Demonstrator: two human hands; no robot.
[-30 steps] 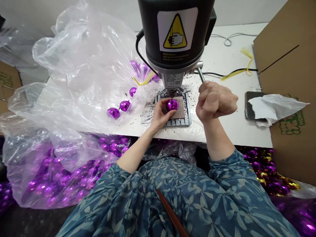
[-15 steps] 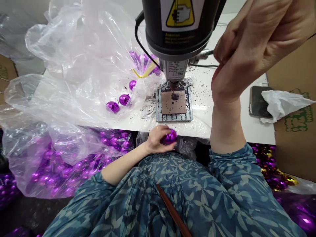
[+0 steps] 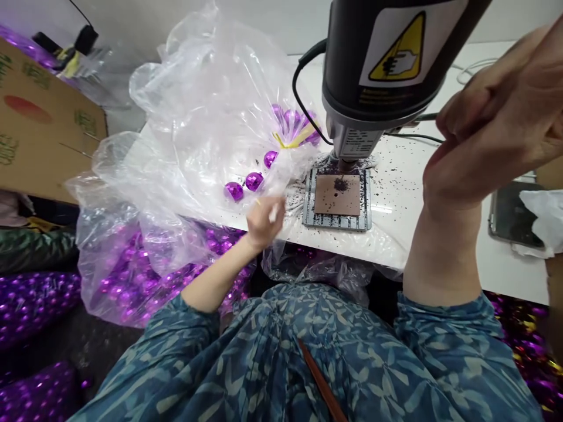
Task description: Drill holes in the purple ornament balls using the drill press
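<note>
Currently, my blurred left hand [image 3: 264, 221] is hovering near purple balls [image 3: 254, 181] on the bench [image 3: 505, 266], grip unclear; my right hand [image 3: 492, 129] is clenching beside the drill [image 3: 382, 64], probably for working its hidden lever.

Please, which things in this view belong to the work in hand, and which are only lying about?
Seem to belong:
black drilling machine, right hand beside it
brown board on the grooved metal base
three loose purple balls

Probably just lying about:
dark phone-like device
crumpled white tissue, touching it
</note>
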